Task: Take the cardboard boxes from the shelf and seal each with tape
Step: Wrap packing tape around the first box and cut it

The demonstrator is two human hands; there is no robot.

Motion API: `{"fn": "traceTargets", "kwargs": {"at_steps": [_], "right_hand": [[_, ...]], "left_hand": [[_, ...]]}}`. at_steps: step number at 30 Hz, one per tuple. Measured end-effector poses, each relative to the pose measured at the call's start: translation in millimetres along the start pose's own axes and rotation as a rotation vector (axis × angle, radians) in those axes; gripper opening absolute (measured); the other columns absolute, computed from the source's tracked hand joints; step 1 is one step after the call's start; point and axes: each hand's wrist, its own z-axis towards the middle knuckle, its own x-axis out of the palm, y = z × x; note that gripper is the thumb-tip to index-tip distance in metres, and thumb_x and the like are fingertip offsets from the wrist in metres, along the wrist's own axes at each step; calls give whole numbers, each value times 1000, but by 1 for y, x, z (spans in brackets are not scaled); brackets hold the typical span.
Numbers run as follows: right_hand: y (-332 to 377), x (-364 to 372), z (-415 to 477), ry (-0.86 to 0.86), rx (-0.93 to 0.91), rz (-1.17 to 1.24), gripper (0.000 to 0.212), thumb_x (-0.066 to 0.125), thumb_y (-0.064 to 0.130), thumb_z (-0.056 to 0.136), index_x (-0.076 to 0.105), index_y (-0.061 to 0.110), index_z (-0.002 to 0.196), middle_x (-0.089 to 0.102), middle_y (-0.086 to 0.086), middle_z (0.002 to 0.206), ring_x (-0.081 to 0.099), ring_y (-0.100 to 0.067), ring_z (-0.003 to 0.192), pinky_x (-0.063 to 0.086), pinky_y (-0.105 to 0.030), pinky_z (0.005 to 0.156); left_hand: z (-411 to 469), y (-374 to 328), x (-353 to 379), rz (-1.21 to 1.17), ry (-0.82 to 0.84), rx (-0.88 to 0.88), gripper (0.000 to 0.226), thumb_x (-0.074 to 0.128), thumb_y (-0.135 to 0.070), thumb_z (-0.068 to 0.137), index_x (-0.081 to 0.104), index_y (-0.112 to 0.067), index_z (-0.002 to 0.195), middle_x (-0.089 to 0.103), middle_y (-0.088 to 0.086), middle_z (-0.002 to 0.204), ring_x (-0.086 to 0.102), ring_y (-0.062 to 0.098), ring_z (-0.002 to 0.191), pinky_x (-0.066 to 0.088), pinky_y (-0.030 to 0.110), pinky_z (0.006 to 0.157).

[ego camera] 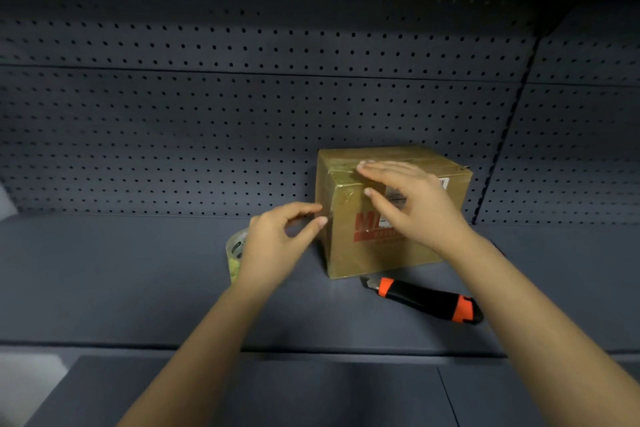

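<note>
- Cardboard box [360, 260] is sitting on the shelf [138, 270], right of the middle and close to the shelf's back edge, in front of the perforated back panel [207, 132]. Its flaps are lying closed, and glossy clear tape [344, 196] is showing over its top and front left corner.
- Right hand [415, 204] is lying across the box's top front edge with its fingers straight and released, apparently pressing the tape flat.
- Left hand [273, 243] is reaching to the box's near left vertical corner. Its fingers are loosely bent and the thumb and forefinger tips are at the cardboard. Nothing is visibly gripped between them.
- Tape roll [235, 253] is standing just behind the left hand, left of the box.
- Utility knife [429, 300] is lying in front of the box, toward the shelf's front edge.
- Step in hand, as judged: smoothing down a strip already laid, so the sealing of this box is looking nearly finished.
- Next move, as judged: rubbing the tape end down the left side, which is calling for firm flat pressure while the other hand is steadying the box.
</note>
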Motion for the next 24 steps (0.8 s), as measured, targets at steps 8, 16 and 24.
{"fn": "traceTargets", "kwargs": {"at_steps": [8, 16, 24], "right_hand": [[62, 44, -22, 172, -38, -14, 21, 62, 11, 87, 71, 11, 106, 70, -1, 96, 62, -22, 91, 50, -34, 84], [79, 86, -35, 298, 357, 77, 35, 63, 23, 90, 62, 16, 124, 63, 0, 112, 59, -13, 98, 49, -30, 88], [101, 100, -24, 192, 521, 328, 27, 73, 31, 87, 71, 17, 110, 71, 9, 100, 65, 1, 91, 47, -9, 81]], "left_hand": [[-17, 51, -49, 417, 329, 41, 38, 71, -44, 86, 65, -21, 116, 66, -4, 112, 58, 15, 106, 47, 31, 89], [-23, 69, -52, 382, 294, 96, 25, 68, -31, 91, 69, -12, 107, 68, 3, 97, 58, 25, 96, 38, 33, 80], [-26, 68, -66, 201, 266, 174, 19, 70, -32, 90, 69, -18, 103, 51, -22, 79, 48, 3, 76, 35, 30, 74]]}}
